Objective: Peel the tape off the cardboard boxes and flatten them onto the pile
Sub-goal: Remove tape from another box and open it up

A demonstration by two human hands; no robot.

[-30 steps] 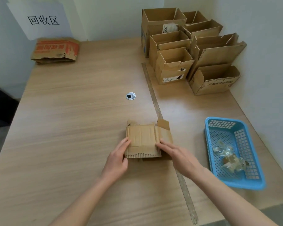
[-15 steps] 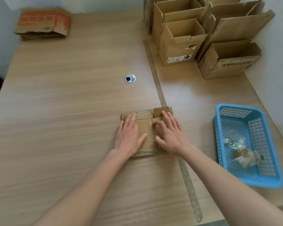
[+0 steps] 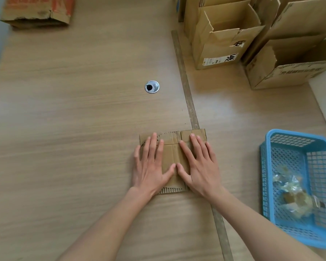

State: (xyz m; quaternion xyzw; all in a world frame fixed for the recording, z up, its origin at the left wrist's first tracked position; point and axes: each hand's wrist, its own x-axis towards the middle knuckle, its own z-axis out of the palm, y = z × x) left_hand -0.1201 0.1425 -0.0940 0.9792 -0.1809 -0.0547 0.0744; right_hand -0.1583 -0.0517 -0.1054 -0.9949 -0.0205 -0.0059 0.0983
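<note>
Table [image 3: 73,129]: wood grain, metal strip [image 3: 188,95] toward 12 o'clock.
Flattened box [image 3: 172,157]: centre, under both palms.
Left hand [image 3: 151,164], right hand [image 3: 199,164]: fingers spread flat.
Pile [image 3: 36,12]: 11 o'clock, cut off.
Basket [image 3: 267,185]: 3 o'clock, contents unclear.

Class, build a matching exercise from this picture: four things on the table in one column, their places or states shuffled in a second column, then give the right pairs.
Things
1. flattened box
2. blue basket
3. pile
4. upright boxes

Places or states
A. far left corner of the table
B. pressed flat under the left hand and right hand
C. standing open at the far right
D. holds crumpled tape, at the near right

Pairs: 1-B, 2-D, 3-A, 4-C
</note>
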